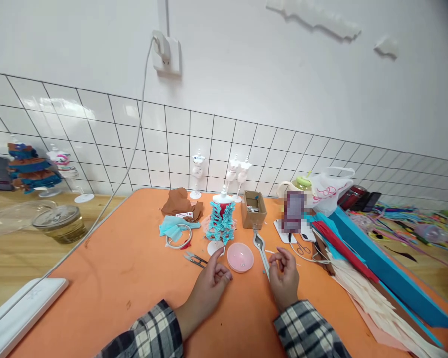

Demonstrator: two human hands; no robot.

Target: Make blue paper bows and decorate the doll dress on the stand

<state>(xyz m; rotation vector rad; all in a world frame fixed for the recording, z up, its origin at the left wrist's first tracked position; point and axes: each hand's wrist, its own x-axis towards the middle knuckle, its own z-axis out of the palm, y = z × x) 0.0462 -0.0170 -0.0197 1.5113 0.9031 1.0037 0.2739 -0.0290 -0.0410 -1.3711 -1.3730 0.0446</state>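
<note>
- Nearest us, two checked sleeves (149,330) reached in over the near edge of the orange surface (108,298), which had dark marks toward its left edge.
- We saw the left hand (212,278) half open, thumb and forefinger apart, holding nothing we could make out.
- The right hand (284,278) was loosely curled; we could not tell whether it held anything.
- Between them, mid-surface, sat a pink bowl (240,258); a long metal tool (261,248) lay just beside the right hand.
- Beyond the bowl, toward the far edge, we found the ruffled turquoise dress form (221,221) upright.
- Brown cloth (177,201) lay near the far left corner, and pale fabric strips (373,293) along the right edge.
- Bare white forms (197,171) stood by the far edge.
- Behind, we faced white tiles (175,149) with dark lines, then a plain wall (227,59) with a socket (167,57).
</note>
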